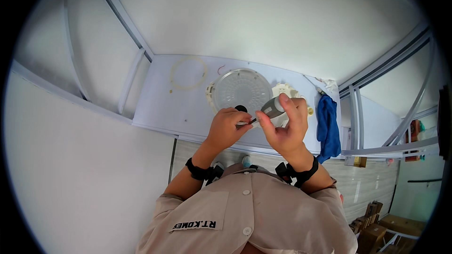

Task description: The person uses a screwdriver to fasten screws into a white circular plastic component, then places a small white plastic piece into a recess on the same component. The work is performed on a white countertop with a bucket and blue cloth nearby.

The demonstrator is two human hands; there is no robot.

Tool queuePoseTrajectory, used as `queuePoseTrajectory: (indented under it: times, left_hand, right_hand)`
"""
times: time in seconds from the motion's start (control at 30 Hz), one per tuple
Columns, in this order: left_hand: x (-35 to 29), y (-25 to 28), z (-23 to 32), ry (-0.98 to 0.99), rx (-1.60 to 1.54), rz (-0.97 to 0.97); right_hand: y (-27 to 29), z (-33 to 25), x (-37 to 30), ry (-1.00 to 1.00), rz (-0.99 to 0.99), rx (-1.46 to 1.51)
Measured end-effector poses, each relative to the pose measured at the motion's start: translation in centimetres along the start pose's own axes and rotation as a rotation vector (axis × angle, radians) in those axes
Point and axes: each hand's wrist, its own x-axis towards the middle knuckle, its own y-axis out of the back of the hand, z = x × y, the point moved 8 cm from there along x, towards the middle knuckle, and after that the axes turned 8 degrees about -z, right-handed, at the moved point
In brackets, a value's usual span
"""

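My right hand (pixel 291 124) is closed round the grey handle of a screwdriver (pixel 273 108), its dark shaft slanting down to the left. At the shaft's tip, my left hand (pixel 227 127) pinches a small white piece (pixel 241 123), mostly hidden by the fingers. Just above those fingers shows a black round thing (pixel 240 108); whether it belongs to the white piece I cannot tell. Beyond both hands lies a large round translucent cover (pixel 242 84) with a ribbed pattern. A cream plastic part (pixel 284 89) lies to its right, partly behind my right hand.
A thin yellowish ring (pixel 173 72) lies on the left of the white table (pixel 160 105). A short red wire (pixel 221 69) rests near the cover. On the right are a blue cloth (pixel 328 127) hanging over the front edge and a long thin tool (pixel 313 84). Frame bars (pixel 355 117) flank the table.
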Motion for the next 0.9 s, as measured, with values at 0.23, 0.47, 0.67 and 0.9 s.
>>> queuePoseTrajectory:
  times: [0.23, 0.47, 0.67, 0.9]
  left_hand:
    - [-0.1, 0.1, 0.3, 0.012, 0.019, 0.027]
    - [-0.5, 0.0, 0.7, -0.037, 0.006, 0.076]
    - [-0.4, 0.3, 0.7, -0.059, 0.030, 0.096]
    - [-0.3, 0.6, 1.0, -0.108, 0.038, 0.145]
  right_hand:
    - [-0.5, -0.3, -0.1, -0.010, 0.015, -0.041]
    - [-0.9, 1.1, 0.0, -0.060, -0.142, 0.110]
    - [-2.2, 2.9, -2.1, -0.258, -0.193, 0.475]
    - [1.4, 3.3, -0.3, -0.310, -0.079, 0.425]
